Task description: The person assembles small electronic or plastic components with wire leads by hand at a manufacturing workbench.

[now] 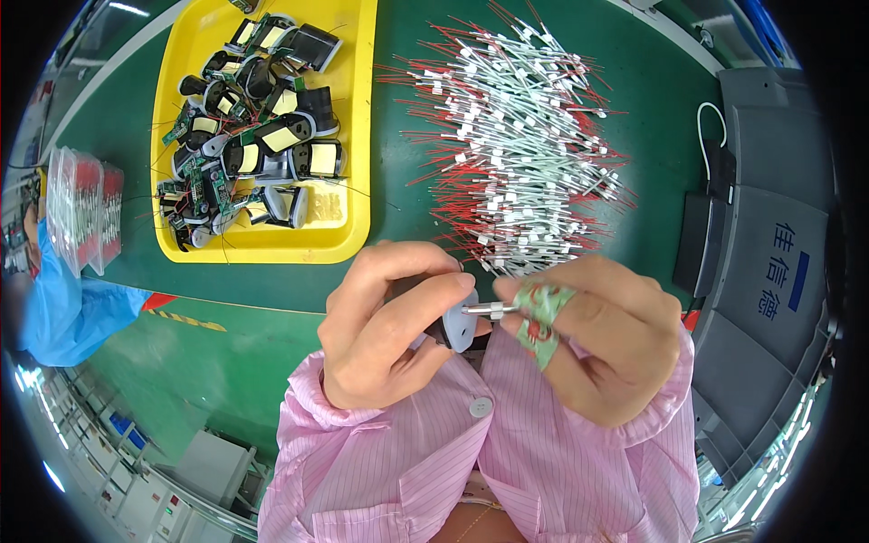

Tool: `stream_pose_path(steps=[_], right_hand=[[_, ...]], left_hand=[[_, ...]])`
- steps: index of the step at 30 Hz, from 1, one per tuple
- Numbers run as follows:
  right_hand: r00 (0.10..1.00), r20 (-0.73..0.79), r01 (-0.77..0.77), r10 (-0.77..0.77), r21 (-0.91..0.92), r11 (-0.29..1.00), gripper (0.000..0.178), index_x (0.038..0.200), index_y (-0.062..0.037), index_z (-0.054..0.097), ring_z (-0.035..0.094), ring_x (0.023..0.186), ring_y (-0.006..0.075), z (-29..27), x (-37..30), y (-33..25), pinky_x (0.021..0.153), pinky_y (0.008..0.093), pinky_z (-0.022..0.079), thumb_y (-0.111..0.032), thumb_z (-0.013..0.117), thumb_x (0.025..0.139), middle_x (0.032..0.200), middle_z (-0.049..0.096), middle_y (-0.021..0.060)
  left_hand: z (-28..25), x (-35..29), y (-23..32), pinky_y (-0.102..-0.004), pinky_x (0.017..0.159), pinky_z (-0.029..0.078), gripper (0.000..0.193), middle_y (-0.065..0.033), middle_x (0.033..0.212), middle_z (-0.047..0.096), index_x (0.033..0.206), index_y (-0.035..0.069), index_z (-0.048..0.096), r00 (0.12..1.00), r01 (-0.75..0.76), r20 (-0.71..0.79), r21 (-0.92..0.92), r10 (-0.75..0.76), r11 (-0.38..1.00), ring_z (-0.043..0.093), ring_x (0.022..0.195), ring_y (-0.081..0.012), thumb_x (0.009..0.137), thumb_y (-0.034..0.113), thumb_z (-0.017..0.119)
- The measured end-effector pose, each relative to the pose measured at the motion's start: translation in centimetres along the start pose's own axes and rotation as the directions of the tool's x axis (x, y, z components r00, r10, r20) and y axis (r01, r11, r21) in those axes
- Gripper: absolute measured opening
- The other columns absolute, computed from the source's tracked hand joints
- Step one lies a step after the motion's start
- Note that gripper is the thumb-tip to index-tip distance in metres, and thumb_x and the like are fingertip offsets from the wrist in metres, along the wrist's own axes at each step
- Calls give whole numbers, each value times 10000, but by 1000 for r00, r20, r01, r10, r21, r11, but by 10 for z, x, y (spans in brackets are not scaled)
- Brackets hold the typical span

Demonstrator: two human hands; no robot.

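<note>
My left hand (376, 330) is closed round a small plastic housing (459, 324), dark with a pale grey end face turned to the right. The fingers hide much of its body. From the right, my right hand (625, 339) pinches a slender silver-white piece (487, 309) whose tip meets that grey face. How far the tip goes in, I cannot tell. Green patterned tape (541, 317) wraps the pinching fingers and covers the piece's other end. Both hands are raised at the near edge of the green table (398, 217), in front of my chest.
A yellow tray (360, 136) at the left holds several dark housings with circuit boards and loose wires. Beyond my hands lies a heap of white-sleeved parts with red wires (525, 136). Clear plastic boxes (86, 213), a grey crate (760, 235) and a person's blue sleeve (68, 303) flank the table.
</note>
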State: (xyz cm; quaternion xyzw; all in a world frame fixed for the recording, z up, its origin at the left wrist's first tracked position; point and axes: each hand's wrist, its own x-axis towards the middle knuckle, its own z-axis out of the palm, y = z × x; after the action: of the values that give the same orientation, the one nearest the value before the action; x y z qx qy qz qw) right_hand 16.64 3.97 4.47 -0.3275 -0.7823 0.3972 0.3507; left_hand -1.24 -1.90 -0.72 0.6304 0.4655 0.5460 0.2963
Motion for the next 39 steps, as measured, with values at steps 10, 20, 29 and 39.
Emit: stream_pose_path(steps=[10,20,29,39], right_hand=[[995,103,20,-6,-134,991,195,783,28,673,556,502,184,-9,-3,4,423,282,423,83,725,604,666,583,76],[986,153,-40,60,-131,991,196,839,20,692,475,467,189,-5,3,18,431,302,350,52,717,647,650,586,99],[978,198,94,-65,-141,986,236,784,19,665,452,500,180,-2,7,27,459,321,338,17,714,554,633,560,52],[864,32,410,-502,-624,666,270,659,-11,610,430,569,181,24,0,29,538,312,353,-140,598,422,619,436,-2]], left_hand=[[-12,1,4,-332,728,519,601,-201,1043,590,1141,-71,594,979,150,159,-159,-124,976,621,846,-277,628,103,854],[-7,0,3,-292,714,518,403,-188,967,654,1105,-98,608,971,237,22,-256,-239,937,644,821,-231,737,-15,751],[-12,-7,-10,-266,684,490,357,-182,894,653,1110,-115,600,977,212,72,-277,-200,937,625,769,-196,784,-22,713],[-7,-3,-13,-288,610,482,348,-173,815,630,1051,-126,603,994,100,46,-132,-95,986,601,664,-228,713,-103,684]])
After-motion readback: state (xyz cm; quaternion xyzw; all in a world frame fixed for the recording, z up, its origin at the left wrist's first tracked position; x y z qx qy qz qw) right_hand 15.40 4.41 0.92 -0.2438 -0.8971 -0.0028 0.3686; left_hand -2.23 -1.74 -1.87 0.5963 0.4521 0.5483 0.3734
